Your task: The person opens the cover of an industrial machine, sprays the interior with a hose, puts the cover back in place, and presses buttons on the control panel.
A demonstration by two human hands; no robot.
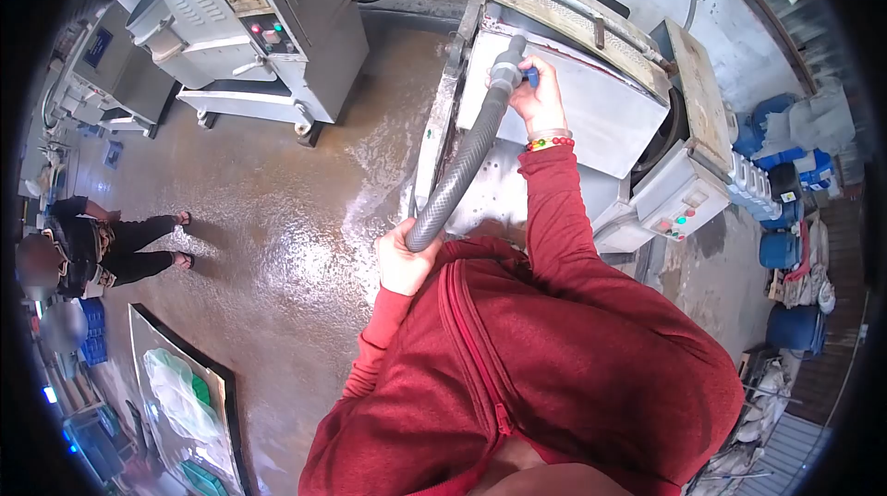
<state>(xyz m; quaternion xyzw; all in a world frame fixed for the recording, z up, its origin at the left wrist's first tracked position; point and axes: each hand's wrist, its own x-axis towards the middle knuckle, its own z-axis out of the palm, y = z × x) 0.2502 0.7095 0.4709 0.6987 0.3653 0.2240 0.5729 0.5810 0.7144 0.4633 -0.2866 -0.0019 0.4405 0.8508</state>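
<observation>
A thick grey ribbed hose [462, 163] runs slantwise in front of my red jacket. Low down, my left hand [405, 259] is wrapped round the hose. Near its upper end my right hand [539, 101] is closed at a grey valve fitting [505, 73] that has a blue handle [531, 78]. The tip of the fitting lies over the pale metal front of a large machine [573, 94]. Part of the fitting is hidden behind my right fingers. Whether water leaves the tip, I cannot tell.
Wet brown floor [305, 237] spreads to the left. Another grey machine [277, 34] with buttons stands at upper left. A person [92, 242] stands at far left, beyond a low table [226, 404] bearing plastic bags. Blue barrels [795, 328] line the right wall.
</observation>
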